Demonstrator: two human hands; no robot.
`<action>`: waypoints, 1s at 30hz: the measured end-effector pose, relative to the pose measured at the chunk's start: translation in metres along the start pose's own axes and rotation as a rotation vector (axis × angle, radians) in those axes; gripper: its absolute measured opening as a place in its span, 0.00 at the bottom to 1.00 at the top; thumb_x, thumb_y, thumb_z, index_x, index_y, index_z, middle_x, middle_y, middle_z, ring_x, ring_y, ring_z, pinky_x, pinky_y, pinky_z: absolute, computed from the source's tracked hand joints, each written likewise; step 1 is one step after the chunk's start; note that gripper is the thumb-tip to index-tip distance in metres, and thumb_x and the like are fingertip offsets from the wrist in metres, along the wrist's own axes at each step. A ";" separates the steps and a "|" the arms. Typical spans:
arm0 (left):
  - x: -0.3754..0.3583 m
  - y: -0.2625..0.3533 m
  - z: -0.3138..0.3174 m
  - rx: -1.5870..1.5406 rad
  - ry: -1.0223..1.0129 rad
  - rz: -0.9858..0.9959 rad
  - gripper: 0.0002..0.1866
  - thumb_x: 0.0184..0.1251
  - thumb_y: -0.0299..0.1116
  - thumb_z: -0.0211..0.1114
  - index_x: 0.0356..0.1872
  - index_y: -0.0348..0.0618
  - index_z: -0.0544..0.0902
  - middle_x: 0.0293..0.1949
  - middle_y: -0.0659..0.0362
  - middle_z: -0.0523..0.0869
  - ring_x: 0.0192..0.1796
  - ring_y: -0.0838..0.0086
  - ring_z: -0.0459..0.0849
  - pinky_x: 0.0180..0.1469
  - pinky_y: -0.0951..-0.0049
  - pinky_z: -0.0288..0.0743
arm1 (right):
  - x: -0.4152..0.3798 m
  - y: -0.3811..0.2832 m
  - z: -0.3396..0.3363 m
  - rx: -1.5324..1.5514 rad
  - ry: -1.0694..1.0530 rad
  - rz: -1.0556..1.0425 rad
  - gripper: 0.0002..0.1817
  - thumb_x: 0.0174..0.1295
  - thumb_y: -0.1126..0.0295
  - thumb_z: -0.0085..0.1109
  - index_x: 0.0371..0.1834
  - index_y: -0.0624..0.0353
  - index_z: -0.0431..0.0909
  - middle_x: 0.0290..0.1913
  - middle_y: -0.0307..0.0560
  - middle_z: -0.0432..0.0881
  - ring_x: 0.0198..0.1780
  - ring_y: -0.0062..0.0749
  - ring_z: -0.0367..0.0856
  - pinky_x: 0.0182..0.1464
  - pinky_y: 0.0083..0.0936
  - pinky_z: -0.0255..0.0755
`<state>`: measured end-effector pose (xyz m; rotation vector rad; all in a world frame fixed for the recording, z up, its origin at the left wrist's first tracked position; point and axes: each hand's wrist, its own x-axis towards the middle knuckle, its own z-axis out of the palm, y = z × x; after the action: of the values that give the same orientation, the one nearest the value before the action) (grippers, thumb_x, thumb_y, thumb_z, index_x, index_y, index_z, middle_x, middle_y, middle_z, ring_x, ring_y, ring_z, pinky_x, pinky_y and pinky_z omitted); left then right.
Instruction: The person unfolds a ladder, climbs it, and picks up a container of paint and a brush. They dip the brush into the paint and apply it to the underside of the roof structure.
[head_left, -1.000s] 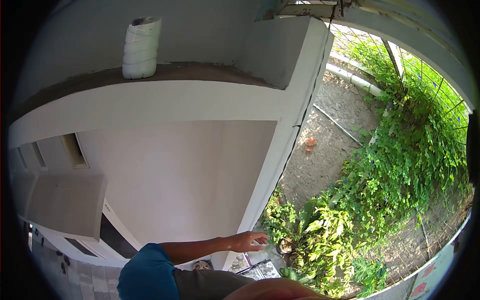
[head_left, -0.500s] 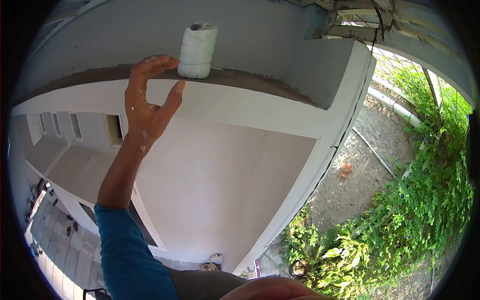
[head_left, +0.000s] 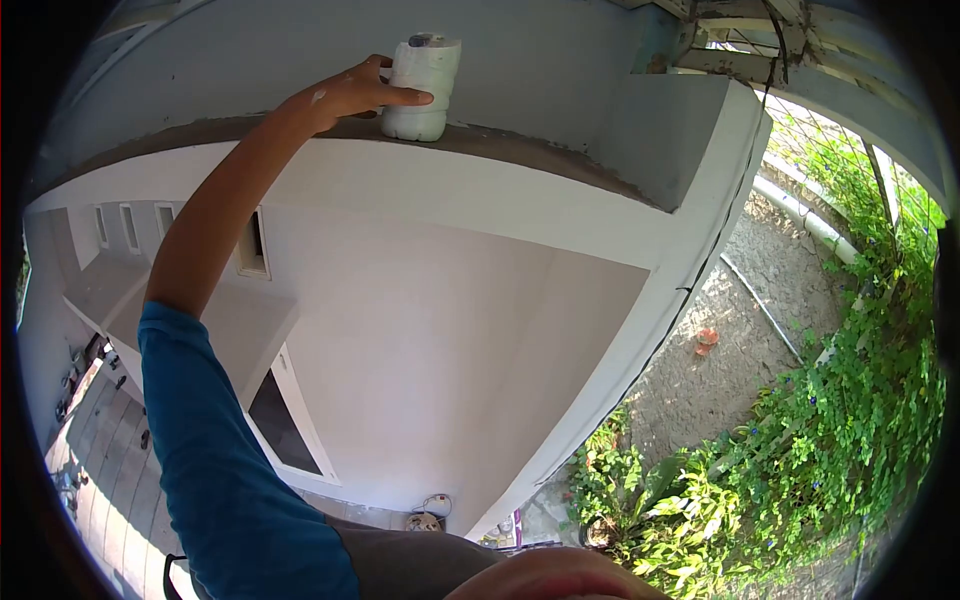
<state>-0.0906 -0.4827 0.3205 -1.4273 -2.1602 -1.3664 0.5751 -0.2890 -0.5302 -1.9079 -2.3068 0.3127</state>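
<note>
A white-coated plastic bottle (head_left: 428,72) with a ribbed side and an open, cut-looking top stands upright on the narrow ledge (head_left: 530,165). My left hand (head_left: 350,93) is closed round its left side, the thumb across the front and the fingers going behind, where they are partly hidden. White specks mark the wrist. What the bottle holds cannot be made out, apart from something dark at its rim. My right hand is out of view.
A grey wall (head_left: 300,60) rises behind the ledge. A black cable (head_left: 690,283) runs down the white corner edge. Far below are a tiled floor (head_left: 110,450), a door frame (head_left: 300,420), plants (head_left: 800,440) and a white pipe (head_left: 805,218).
My left hand has moved up and right from beside the bottle and has taken hold of it. The view has shifted slightly.
</note>
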 end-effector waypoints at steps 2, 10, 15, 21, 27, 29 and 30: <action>0.004 -0.002 0.004 -0.047 -0.068 -0.008 0.58 0.52 0.63 0.77 0.77 0.37 0.60 0.70 0.41 0.73 0.73 0.48 0.72 0.76 0.50 0.64 | -0.006 0.002 0.005 0.005 -0.016 0.008 0.29 0.76 0.48 0.44 0.50 0.66 0.83 0.45 0.65 0.87 0.49 0.64 0.84 0.50 0.55 0.76; 0.002 0.004 0.014 -0.276 -0.138 0.017 0.47 0.60 0.57 0.74 0.74 0.39 0.68 0.67 0.45 0.78 0.71 0.56 0.77 0.73 0.53 0.68 | -0.018 -0.004 0.035 0.071 -0.024 0.098 0.29 0.76 0.48 0.43 0.49 0.66 0.83 0.46 0.65 0.87 0.49 0.64 0.84 0.50 0.55 0.76; 0.004 0.002 0.015 -0.309 -0.081 -0.003 0.49 0.57 0.62 0.73 0.73 0.39 0.69 0.66 0.45 0.79 0.70 0.54 0.77 0.71 0.52 0.69 | -0.011 -0.002 0.041 0.086 -0.022 0.123 0.29 0.77 0.49 0.43 0.49 0.65 0.83 0.46 0.65 0.87 0.50 0.64 0.84 0.50 0.55 0.76; -0.012 0.028 0.016 -0.340 -0.106 0.049 0.48 0.59 0.63 0.71 0.72 0.37 0.70 0.64 0.46 0.80 0.67 0.57 0.79 0.67 0.54 0.72 | -0.006 0.007 0.051 0.087 -0.038 0.131 0.29 0.77 0.49 0.42 0.48 0.65 0.83 0.46 0.65 0.87 0.50 0.64 0.84 0.51 0.56 0.76; -0.018 0.045 0.029 -0.463 -0.175 0.118 0.44 0.63 0.61 0.70 0.70 0.37 0.71 0.60 0.50 0.82 0.65 0.63 0.81 0.64 0.60 0.76 | -0.006 -0.009 0.031 0.171 -0.126 0.260 0.28 0.79 0.51 0.38 0.51 0.64 0.83 0.49 0.65 0.86 0.50 0.64 0.85 0.51 0.55 0.77; -0.023 0.057 0.035 -0.531 -0.199 0.162 0.45 0.63 0.61 0.70 0.70 0.34 0.71 0.60 0.50 0.82 0.63 0.65 0.82 0.64 0.62 0.77 | -0.005 -0.010 0.029 0.161 -0.160 0.277 0.28 0.79 0.52 0.37 0.52 0.64 0.83 0.49 0.65 0.87 0.51 0.64 0.85 0.51 0.55 0.78; -0.025 0.062 0.037 -0.533 -0.202 0.165 0.45 0.63 0.61 0.70 0.70 0.34 0.71 0.60 0.50 0.82 0.63 0.65 0.82 0.64 0.62 0.77 | -0.005 -0.011 0.027 0.156 -0.176 0.286 0.29 0.80 0.52 0.36 0.52 0.64 0.83 0.50 0.65 0.87 0.52 0.63 0.85 0.51 0.54 0.78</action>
<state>-0.0169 -0.4630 0.3209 -1.9531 -1.8008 -1.8947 0.5594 -0.2974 -0.5539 -2.2057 -2.0306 0.6954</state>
